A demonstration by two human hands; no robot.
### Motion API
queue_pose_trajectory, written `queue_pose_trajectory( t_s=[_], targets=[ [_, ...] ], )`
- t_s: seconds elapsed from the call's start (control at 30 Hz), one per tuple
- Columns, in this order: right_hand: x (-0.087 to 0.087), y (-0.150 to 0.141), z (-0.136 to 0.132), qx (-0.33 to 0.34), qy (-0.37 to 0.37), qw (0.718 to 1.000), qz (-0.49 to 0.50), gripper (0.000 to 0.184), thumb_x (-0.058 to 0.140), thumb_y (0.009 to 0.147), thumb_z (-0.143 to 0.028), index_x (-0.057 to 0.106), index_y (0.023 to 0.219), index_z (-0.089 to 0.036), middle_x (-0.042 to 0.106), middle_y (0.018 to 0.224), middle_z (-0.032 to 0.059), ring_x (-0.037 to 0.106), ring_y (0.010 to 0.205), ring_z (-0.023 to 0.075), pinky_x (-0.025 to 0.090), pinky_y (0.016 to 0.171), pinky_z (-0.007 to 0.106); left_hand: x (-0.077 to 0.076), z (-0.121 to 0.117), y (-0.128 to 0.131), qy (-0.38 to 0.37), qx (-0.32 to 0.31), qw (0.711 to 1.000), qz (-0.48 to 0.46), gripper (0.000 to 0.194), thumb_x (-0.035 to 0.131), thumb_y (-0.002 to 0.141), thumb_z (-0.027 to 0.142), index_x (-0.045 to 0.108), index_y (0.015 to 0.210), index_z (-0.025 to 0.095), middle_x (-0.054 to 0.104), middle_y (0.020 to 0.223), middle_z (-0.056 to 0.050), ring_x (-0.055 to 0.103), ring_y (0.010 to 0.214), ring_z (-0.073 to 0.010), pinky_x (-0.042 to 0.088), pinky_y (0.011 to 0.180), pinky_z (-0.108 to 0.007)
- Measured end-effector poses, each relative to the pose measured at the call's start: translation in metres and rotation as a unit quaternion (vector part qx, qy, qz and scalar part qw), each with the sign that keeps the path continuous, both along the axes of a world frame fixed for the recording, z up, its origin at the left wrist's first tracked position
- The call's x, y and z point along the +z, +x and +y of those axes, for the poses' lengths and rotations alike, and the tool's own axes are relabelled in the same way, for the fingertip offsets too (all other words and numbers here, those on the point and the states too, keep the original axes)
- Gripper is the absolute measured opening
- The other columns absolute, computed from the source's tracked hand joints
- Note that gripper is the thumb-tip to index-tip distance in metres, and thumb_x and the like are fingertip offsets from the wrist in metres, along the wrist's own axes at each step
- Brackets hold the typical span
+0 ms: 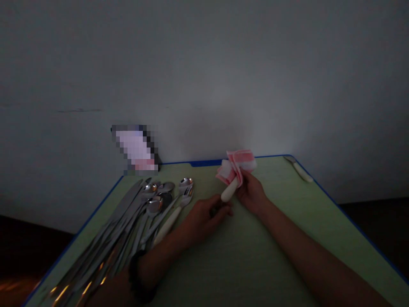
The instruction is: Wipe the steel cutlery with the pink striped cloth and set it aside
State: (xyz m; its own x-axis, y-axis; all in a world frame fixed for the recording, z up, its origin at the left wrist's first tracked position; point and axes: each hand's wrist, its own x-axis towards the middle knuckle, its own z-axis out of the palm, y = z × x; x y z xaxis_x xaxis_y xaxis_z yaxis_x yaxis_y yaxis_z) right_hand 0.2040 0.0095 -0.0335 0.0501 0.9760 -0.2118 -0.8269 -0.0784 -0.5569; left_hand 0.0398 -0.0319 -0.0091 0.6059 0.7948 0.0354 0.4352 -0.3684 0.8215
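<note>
A piece of cutlery with a white handle (229, 192) is held tilted above the table, its end pointing toward me. My right hand (252, 192) is closed on a red-and-white striped cloth (244, 161), folded around the cutlery's upper part. That covered part is hidden, so its kind does not show. Curled at the bare end of the handle are the fingers of my left hand (207, 215), which wears a dark bracelet (137, 277) at the wrist. Beside my left forearm lies a fork (187, 197) with a white handle.
Several spoons (155, 205) and knives (124, 204) lie in a pile on the left of the green, blue-edged table (271, 251). A white-handled fork or spoon (300, 170) rests at the far right corner. A blurred-out phone (136, 147) leans against the wall (204, 76).
</note>
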Motion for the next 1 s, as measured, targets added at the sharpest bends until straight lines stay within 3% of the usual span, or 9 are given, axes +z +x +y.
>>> queue_pose_trajectory(
  t_s=[0.13, 0.3, 0.47, 0.87, 1.0],
  targets=[
    [-0.002, 0.001, 0.001, -0.011, -0.003, 1.000, 0.017, 0.008, 0.054, 0.076, -0.016, 0.062, 0.072, -0.017, 0.064, 0.067, -0.0012, 0.057, 0.060, 0.0097, 0.049, 0.056, 0.021, -0.004, 0.001, 0.000, -0.053, 0.018, 0.997, -0.060, 0.016, 0.046, 0.085, 0.027, 0.052, 0.094, 0.016, 0.066, 0.088, -0.003, 0.059, 0.069, -0.0122, 0.045, 0.062, -0.022],
    [-0.005, 0.001, 0.003, -0.015, -0.003, 1.000, 0.027, 0.009, 0.054, 0.076, -0.016, 0.063, 0.073, -0.017, 0.064, 0.067, 0.0004, 0.058, 0.060, 0.0117, 0.051, 0.056, 0.023, -0.005, 0.000, -0.002, -0.031, 0.010, 0.998, -0.062, 0.017, 0.050, 0.084, 0.033, 0.053, 0.083, 0.016, 0.062, 0.074, 0.000, 0.055, 0.062, -0.0112, 0.041, 0.054, -0.020],
    [-0.006, 0.002, 0.004, -0.008, -0.001, 1.000, 0.027, 0.010, 0.052, 0.077, -0.017, 0.062, 0.075, -0.016, 0.064, 0.066, 0.0001, 0.057, 0.057, 0.0115, 0.052, 0.059, 0.024, -0.006, 0.002, -0.002, 0.003, 0.096, 0.990, -0.104, 0.016, 0.056, 0.079, 0.032, 0.049, 0.081, 0.017, 0.062, 0.075, 0.000, 0.058, 0.064, -0.0118, 0.043, 0.054, -0.020],
    [0.002, 0.001, 0.000, -0.039, 0.009, 0.998, 0.056, 0.014, 0.046, 0.084, -0.020, 0.060, 0.082, -0.017, 0.066, 0.071, 0.0004, 0.060, 0.061, 0.0117, 0.053, 0.055, 0.025, 0.004, 0.009, -0.002, 0.026, 0.211, 0.977, 0.001, 0.025, 0.054, 0.078, 0.039, 0.067, 0.085, 0.019, 0.069, 0.068, 0.000, 0.062, 0.058, -0.0152, 0.044, 0.052, -0.023],
    [0.003, 0.000, -0.001, -0.048, 0.012, 0.997, 0.061, 0.013, 0.046, 0.084, -0.018, 0.059, 0.082, -0.016, 0.066, 0.071, 0.0003, 0.061, 0.061, 0.0107, 0.052, 0.056, 0.022, 0.002, 0.011, -0.002, 0.020, 0.212, 0.977, -0.017, 0.024, 0.054, 0.077, 0.039, 0.068, 0.082, 0.020, 0.071, 0.073, 0.000, 0.064, 0.062, -0.0160, 0.045, 0.054, -0.023]
  ],
)
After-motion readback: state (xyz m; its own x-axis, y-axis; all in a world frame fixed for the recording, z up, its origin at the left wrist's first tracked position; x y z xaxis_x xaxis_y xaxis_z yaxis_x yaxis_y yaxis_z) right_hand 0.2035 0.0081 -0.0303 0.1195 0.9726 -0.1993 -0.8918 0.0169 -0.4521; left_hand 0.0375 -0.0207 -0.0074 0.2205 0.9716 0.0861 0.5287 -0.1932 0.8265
